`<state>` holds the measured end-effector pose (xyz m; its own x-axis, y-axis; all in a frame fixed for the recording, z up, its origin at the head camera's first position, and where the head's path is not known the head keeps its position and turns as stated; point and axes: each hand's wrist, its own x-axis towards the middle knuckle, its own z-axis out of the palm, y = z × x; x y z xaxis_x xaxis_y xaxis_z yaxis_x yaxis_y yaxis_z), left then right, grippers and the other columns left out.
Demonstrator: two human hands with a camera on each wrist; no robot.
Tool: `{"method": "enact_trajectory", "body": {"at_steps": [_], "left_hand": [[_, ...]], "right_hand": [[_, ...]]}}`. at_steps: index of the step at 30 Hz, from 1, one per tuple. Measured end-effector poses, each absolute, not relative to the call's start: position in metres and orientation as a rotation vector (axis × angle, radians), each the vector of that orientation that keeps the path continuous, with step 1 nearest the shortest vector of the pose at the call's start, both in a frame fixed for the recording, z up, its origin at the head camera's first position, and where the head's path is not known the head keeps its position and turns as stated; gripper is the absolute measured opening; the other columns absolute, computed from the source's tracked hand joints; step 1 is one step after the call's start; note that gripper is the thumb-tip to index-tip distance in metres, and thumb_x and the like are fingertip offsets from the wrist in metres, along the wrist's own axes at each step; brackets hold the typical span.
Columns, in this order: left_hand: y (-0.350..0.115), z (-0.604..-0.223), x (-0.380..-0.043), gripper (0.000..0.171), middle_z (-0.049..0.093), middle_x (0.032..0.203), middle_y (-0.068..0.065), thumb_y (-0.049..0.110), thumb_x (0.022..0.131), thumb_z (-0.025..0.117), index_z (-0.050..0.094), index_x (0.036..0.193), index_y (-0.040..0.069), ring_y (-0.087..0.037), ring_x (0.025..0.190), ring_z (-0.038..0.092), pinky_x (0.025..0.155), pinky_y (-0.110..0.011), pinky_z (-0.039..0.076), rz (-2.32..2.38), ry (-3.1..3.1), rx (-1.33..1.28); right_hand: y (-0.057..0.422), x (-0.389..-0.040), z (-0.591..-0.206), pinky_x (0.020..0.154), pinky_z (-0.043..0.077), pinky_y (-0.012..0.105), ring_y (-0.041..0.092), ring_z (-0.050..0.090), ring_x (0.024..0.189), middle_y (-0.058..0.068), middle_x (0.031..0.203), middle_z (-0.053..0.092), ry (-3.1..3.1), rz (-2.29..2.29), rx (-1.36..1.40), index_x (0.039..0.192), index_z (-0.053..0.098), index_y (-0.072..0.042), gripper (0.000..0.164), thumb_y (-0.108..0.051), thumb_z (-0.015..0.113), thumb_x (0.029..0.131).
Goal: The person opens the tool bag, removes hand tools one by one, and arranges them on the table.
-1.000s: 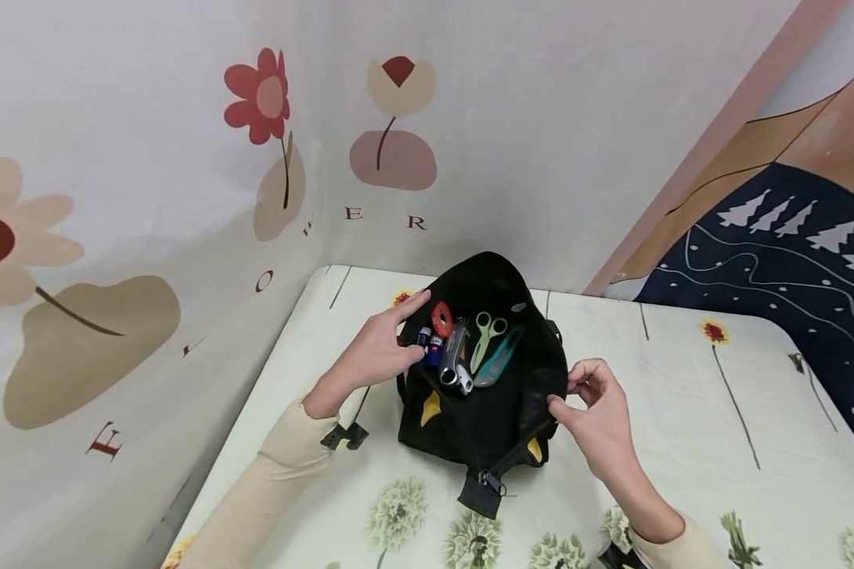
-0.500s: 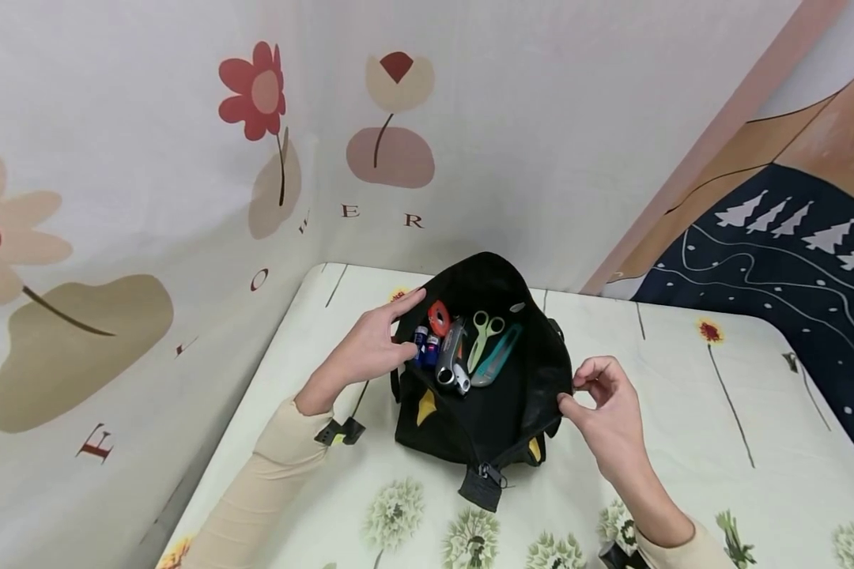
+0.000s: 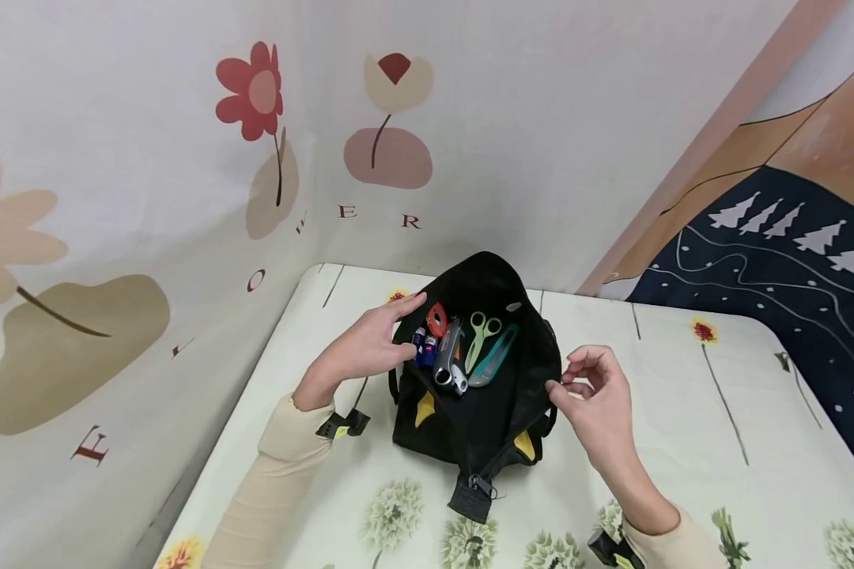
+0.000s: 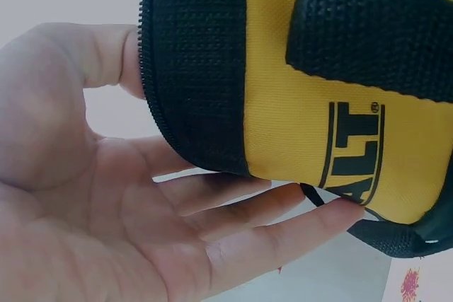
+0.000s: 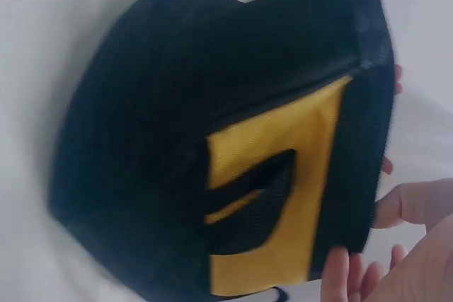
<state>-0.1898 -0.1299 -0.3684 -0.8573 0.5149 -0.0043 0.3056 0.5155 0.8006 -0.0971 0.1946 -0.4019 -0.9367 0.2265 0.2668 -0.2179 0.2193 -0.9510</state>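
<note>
Hands work at either side of a black and yellow tool bag (image 3: 480,395) that stands open on the flower-printed surface (image 3: 683,442), near the corner where two patterned wall hangings meet. At the left, the left hand (image 3: 370,348) lies against the bag's left rim, fingers nearly straight along the edge and the thumb over the zip line; the left wrist view shows the open palm (image 4: 141,231) touching the bag's yellow side panel (image 4: 297,104), its grip loose and holding nothing. Inside the bag, from left to right, lie two small blue-capped tubes (image 3: 423,348), a red tape dispenser (image 3: 437,319), a grey utility knife (image 3: 450,359), pale green scissors (image 3: 482,336) and a teal cutter (image 3: 496,359). At the right, the right hand (image 3: 598,403) pinches the bag's right rim between thumb and curled fingers. A zip pull (image 3: 478,486) hangs at the bag's near end.
</note>
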Motion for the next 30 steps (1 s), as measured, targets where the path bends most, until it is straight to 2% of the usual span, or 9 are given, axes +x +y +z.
{"method": "enact_trajectory", "body": {"at_steps": [2, 4, 7, 9, 14, 17, 21, 23, 30], "left_hand": [[-0.13, -0.369, -0.19, 0.084, 0.026, 0.182, -0.014, 0.003, 0.096, 0.059, 0.029, 0.174, 0.001, -0.037, 0.138, 0.049, 0.067, -0.035, 0.039, 1.256, 2.498, 0.701], [-0.129, -0.369, -0.19, 0.083, 0.025, 0.183, -0.015, 0.003, 0.098, 0.059, 0.028, 0.175, 0.0, -0.035, 0.142, 0.047, 0.075, -0.036, 0.042, 1.249, 2.49, 0.719], [-0.129, -0.37, -0.191, 0.082, 0.023, 0.183, -0.017, 0.003, 0.099, 0.058, 0.026, 0.174, -0.002, -0.035, 0.147, 0.043, 0.084, -0.038, 0.044, 1.24, 2.476, 0.75], [-0.13, -0.37, -0.191, 0.082, 0.021, 0.183, -0.018, 0.003, 0.1, 0.058, 0.024, 0.175, -0.003, -0.036, 0.148, 0.041, 0.085, -0.039, 0.044, 1.233, 2.463, 0.762], [-0.132, -0.369, -0.191, 0.084, 0.017, 0.184, -0.019, 0.005, 0.1, 0.059, 0.021, 0.176, 0.0, -0.038, 0.151, 0.038, 0.074, -0.037, 0.041, 1.207, 2.444, 0.75], [-0.132, -0.369, -0.191, 0.085, 0.016, 0.184, -0.02, 0.005, 0.101, 0.059, 0.021, 0.176, 0.0, -0.038, 0.154, 0.036, 0.075, -0.038, 0.042, 1.194, 2.447, 0.749], [-0.133, -0.368, -0.191, 0.085, 0.015, 0.183, -0.023, 0.005, 0.101, 0.058, 0.02, 0.176, -0.002, -0.038, 0.158, 0.034, 0.094, -0.045, 0.045, 1.175, 2.452, 0.761], [-0.134, -0.368, -0.191, 0.085, 0.014, 0.184, -0.023, 0.006, 0.1, 0.058, 0.019, 0.176, -0.002, -0.038, 0.162, 0.03, 0.103, -0.048, 0.042, 1.167, 2.452, 0.762], [-0.134, -0.366, -0.191, 0.088, 0.009, 0.184, -0.022, 0.008, 0.1, 0.058, 0.017, 0.176, -0.001, -0.038, 0.169, 0.017, 0.114, -0.052, 0.036, 1.162, 2.435, 0.756]], "right_hand": [[0.192, -0.099, -0.396, 0.081, 0.055, 0.016, 0.013, 0.063, 0.088, 0.0, 0.104, 0.059, -2.105, 1.714, 0.006, 0.117, 0.057, 0.012, 0.039, 0.023, 0.076, 0.085], [0.191, -0.102, -0.39, 0.083, 0.055, 0.017, 0.013, 0.063, 0.089, 0.001, 0.105, 0.061, -2.056, 1.689, 0.027, 0.12, 0.058, 0.014, 0.04, 0.022, 0.077, 0.086], [0.187, -0.108, -0.381, 0.085, 0.056, 0.018, 0.016, 0.065, 0.093, 0.005, 0.11, 0.062, -1.989, 1.736, 0.07, 0.126, 0.061, 0.01, 0.043, 0.021, 0.077, 0.087], [0.183, -0.113, -0.375, 0.087, 0.057, 0.018, 0.017, 0.066, 0.097, 0.006, 0.113, 0.064, -1.972, 1.784, 0.099, 0.132, 0.063, 0.006, 0.048, 0.02, 0.077, 0.088], [0.169, -0.128, -0.361, 0.092, 0.058, 0.019, 0.016, 0.068, 0.106, 0.011, 0.124, 0.067, -2.01, 1.866, 0.175, 0.148, 0.06, 0.003, 0.058, 0.017, 0.075, 0.094], [0.158, -0.139, -0.352, 0.093, 0.057, 0.02, 0.015, 0.068, 0.109, 0.011, 0.128, 0.067, -2.054, 1.913, 0.208, 0.153, 0.057, 0.001, 0.06, 0.015, 0.073, 0.097], [0.143, -0.156, -0.343, 0.095, 0.056, 0.022, 0.019, 0.067, 0.112, 0.007, 0.13, 0.066, -2.098, 1.956, 0.214, 0.156, 0.056, -0.003, 0.062, 0.013, 0.073, 0.099], [0.136, -0.164, -0.341, 0.095, 0.056, 0.022, 0.02, 0.066, 0.112, 0.01, 0.133, 0.064, -2.117, 1.969, 0.212, 0.157, 0.054, -0.004, 0.063, 0.012, 0.073, 0.099], [0.118, -0.186, -0.351, 0.096, 0.054, 0.023, 0.03, 0.063, 0.12, 0.016, 0.137, 0.061, -2.2, 1.997, 0.214, 0.159, 0.052, -0.003, 0.067, 0.007, 0.077, 0.098]]}}
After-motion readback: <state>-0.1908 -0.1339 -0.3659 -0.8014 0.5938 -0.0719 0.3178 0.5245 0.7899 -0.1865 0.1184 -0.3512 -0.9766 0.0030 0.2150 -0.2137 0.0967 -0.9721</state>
